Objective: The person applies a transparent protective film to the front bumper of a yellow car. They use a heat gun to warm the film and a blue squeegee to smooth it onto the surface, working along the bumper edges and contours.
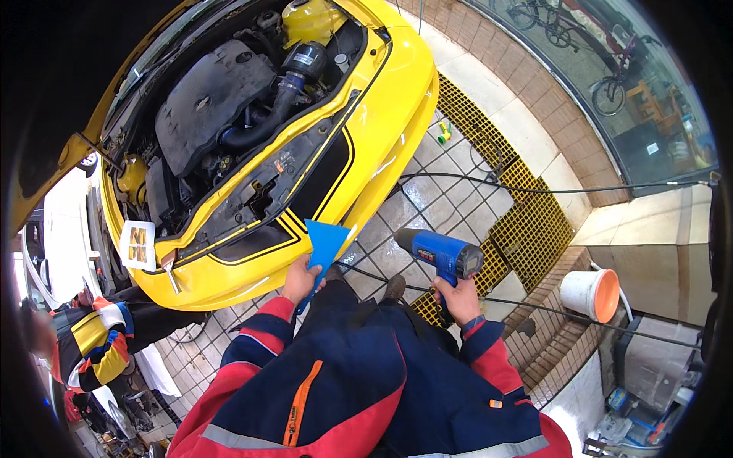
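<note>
My left hand [301,279] is closed round the handle of a blue scraper [326,246] with a wide triangular blade. The blade overlaps the front edge of the yellow car [229,278] in view; whether it touches the paint I cannot tell. In my right hand [460,299] is a blue heat gun [441,252], gripped by its handle, its nozzle pointing left toward the bumper. Dark panels with black stripes [324,175] mark the car's nose. The hood is up and the engine [210,103] is exposed.
A brush [169,273] and a white printed sheet [138,246] lie on the car's front edge. Another person [99,336] is at the left. Dark hoses [534,186] cross the tiled floor by yellow grating [531,229]. A white bucket [588,295] lies tipped at right.
</note>
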Demonstrator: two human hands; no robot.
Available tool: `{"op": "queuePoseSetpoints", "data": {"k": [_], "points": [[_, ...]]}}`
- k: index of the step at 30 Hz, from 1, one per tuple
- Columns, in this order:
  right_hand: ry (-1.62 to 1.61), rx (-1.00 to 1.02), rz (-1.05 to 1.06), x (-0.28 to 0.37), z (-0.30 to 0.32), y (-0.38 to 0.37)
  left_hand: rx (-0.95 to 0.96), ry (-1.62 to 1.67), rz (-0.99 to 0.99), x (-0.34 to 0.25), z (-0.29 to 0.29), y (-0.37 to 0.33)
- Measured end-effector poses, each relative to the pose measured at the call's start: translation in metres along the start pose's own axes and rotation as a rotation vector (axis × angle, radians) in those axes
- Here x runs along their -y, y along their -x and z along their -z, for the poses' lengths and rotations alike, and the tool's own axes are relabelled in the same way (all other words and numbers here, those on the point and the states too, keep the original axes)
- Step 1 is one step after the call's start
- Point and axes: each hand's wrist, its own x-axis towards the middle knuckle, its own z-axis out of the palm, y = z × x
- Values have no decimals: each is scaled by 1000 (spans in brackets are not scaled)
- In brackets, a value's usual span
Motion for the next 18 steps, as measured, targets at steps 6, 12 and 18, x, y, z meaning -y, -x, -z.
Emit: {"op": "queuePoseSetpoints", "data": {"k": [6,12,18], "points": [[25,-81,47,-1,8,-3,-233,-146,-255,-33,42,-75],[-23,-141,53,14,-6,-17,-610,-693,-420,-101,145,-165],[-75,-210,51,35,-24,-34,-502,-835,-395,-119,191,-225]]}}
